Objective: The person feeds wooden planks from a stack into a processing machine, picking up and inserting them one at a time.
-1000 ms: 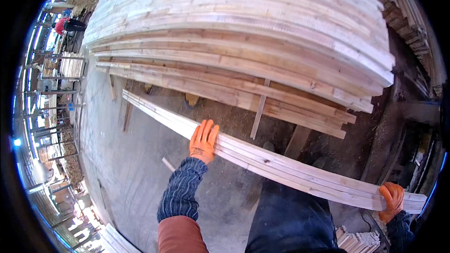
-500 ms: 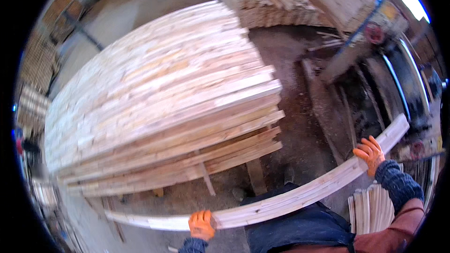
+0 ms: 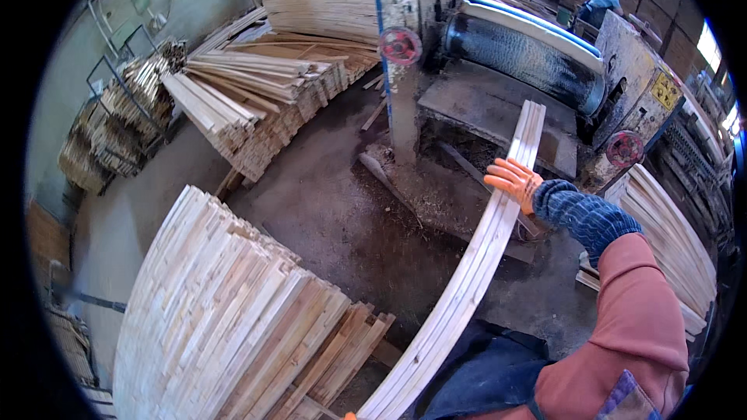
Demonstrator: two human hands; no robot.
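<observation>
Two hands show, both in orange gloves. The right hand (image 3: 515,183) lies across the strips (image 3: 465,288), fingers fairly straight and slightly apart; its underside is hidden, so I cannot tell how firmly it grips. Of the left hand (image 3: 350,416), only an orange sliver shows at the lower edge, its state impossible to tell.

The strips, seemingly three side by side, are long, pale and lightly knotted. They slant from the lower edge, which cuts off their near end, to in front of the machine's bed (image 3: 467,105); contact there is unclear.

The machine has one dark roller (image 3: 521,62) and two red handwheels (image 3: 401,46). One stack (image 3: 233,303) fills the lower left, cut off below. One other person (image 3: 603,4) is partly hidden behind the machine.
</observation>
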